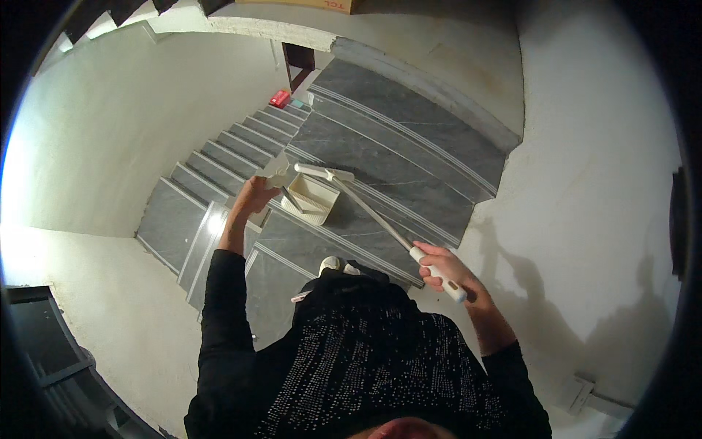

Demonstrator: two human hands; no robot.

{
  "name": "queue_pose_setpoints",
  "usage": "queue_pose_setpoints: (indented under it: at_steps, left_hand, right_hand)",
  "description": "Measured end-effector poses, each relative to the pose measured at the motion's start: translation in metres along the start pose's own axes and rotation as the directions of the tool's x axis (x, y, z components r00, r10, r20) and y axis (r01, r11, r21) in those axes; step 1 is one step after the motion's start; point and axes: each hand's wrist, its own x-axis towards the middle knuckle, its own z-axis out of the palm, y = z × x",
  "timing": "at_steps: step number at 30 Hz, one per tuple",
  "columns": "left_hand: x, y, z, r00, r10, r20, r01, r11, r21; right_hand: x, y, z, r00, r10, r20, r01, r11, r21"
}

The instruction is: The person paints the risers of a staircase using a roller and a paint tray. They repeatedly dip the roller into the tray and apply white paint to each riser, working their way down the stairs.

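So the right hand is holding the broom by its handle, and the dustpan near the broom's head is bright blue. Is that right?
Not quite: the dustpan is cream-coloured, not blue, as the head view shows. It is near the broom's head, and the right hand does hold the broom by its handle.

Head cam, L of pair: at wearer's head ht, facing steeply dn, fisheye w/ dark rim. Chest (pixel 380 355) v. close at 6 o'clk; L hand (pixel 254 196) farther, approx 9–10; R hand (pixel 443 268) approx 4; stairs (pixel 208 167) beyond, approx 10–11.
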Motion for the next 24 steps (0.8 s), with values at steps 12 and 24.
queue_pose_setpoints:
  at_steps: [12,24]
  left_hand:
    - [0.024,-0.009,-0.020,0.994,0.107,-0.031,-0.103,0.990,0.094]
    - [0.030,-0.019,-0.042,0.999,0.016,-0.030,-0.013,0.995,0.095]
  right_hand:
    - [0.202,0.002,0.059,0.980,-0.201,0.008,0.201,0.979,0.038]
    - [0.087,0.000,0.048,0.996,-0.072,0.060,0.059,0.979,0.196]
